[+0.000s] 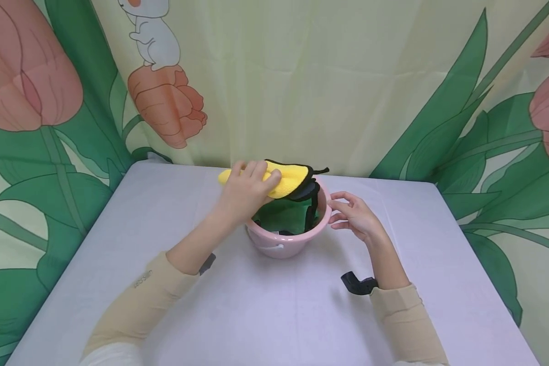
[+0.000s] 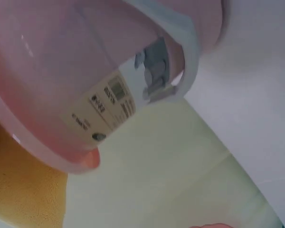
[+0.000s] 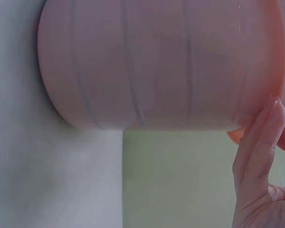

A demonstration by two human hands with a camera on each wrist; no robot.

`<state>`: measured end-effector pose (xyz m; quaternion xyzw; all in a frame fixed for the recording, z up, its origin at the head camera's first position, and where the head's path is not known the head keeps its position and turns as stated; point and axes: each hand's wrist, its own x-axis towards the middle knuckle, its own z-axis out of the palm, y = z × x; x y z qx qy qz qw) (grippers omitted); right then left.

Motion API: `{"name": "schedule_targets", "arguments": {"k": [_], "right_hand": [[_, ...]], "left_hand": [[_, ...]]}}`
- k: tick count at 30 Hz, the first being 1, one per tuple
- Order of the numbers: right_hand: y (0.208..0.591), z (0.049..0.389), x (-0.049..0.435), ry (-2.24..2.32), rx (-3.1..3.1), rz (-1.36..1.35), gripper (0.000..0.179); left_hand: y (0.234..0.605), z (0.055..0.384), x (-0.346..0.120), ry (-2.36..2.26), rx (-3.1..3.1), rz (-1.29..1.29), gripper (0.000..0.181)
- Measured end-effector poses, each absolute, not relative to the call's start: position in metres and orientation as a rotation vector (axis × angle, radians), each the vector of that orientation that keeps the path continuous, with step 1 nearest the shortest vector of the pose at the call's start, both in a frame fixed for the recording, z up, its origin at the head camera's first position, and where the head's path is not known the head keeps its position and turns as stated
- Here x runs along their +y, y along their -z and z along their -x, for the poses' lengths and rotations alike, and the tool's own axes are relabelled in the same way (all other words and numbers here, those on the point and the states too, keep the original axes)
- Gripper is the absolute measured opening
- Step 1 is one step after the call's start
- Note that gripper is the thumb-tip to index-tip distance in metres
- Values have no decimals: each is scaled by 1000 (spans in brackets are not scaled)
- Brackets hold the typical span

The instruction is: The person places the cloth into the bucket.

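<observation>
My left hand (image 1: 249, 185) grips a yellow cloth (image 1: 288, 178) with black edging and a black loop, above the left side of a pink bucket (image 1: 283, 247). Part of the cloth's far end hangs over the opening. Inside the bucket lies dark green fabric (image 1: 281, 216) with black trim. At the bucket's right side, my right hand (image 1: 354, 216) touches the rim with loosely extended fingertips. The right wrist view has its fingers (image 3: 263, 142) against the outer wall just under the lip. In the left wrist view, the bucket wall carries a printed label (image 2: 104, 107).
The bucket stands on a pale cloth-covered table (image 1: 274, 315). Its white handle (image 2: 192, 52) hangs down on the side. Behind the table's far edge hangs a curtain (image 1: 302, 91) printed with tulips and a rabbit on a carrot. A black wrist mount (image 1: 359, 283) sticks out by the right wrist.
</observation>
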<state>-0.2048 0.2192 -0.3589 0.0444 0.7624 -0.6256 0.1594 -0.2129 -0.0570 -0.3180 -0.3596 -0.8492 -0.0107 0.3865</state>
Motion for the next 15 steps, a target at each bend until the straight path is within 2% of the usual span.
{"name": "schedule_targets", "arguments": {"k": [15], "right_hand": [[359,204,218,1807,2144,-148,48]], "left_hand": [[339,209,-33,-104,-2237,1106,33]]}}
